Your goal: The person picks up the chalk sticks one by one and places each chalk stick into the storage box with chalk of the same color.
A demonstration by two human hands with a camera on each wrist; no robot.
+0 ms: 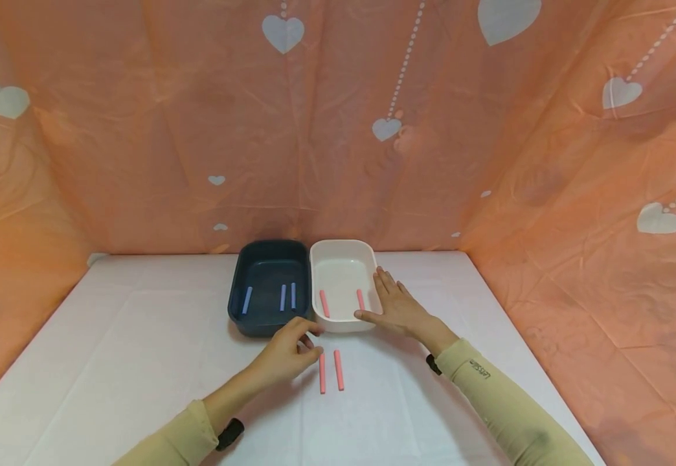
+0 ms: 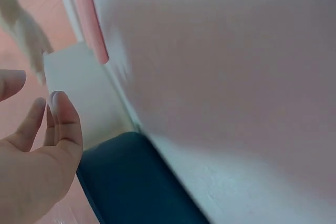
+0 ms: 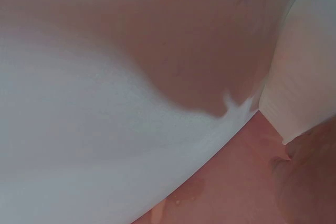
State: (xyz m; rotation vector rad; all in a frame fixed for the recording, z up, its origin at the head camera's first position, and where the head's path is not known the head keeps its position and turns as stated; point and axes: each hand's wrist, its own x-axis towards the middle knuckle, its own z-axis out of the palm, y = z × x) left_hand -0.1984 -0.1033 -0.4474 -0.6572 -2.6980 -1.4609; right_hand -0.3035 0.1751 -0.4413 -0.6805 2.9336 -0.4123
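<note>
Left grip (image 1: 285, 351) empty, fingers bent, beside two pink sticks (image 1: 338, 370) on the surface (image 1: 157, 323), at the white tray's (image 1: 344, 270) six o'clock; right grip (image 1: 401, 312) unclenched at its four-o'clock rim. Mid-length pinch appears soundest.

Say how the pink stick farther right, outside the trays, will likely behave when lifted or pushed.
The pink stick looks straight, so it is probably stiff. Being slim, it should be light and might snap. Its sides appear rounded, so a sideways push could roll it.
</note>
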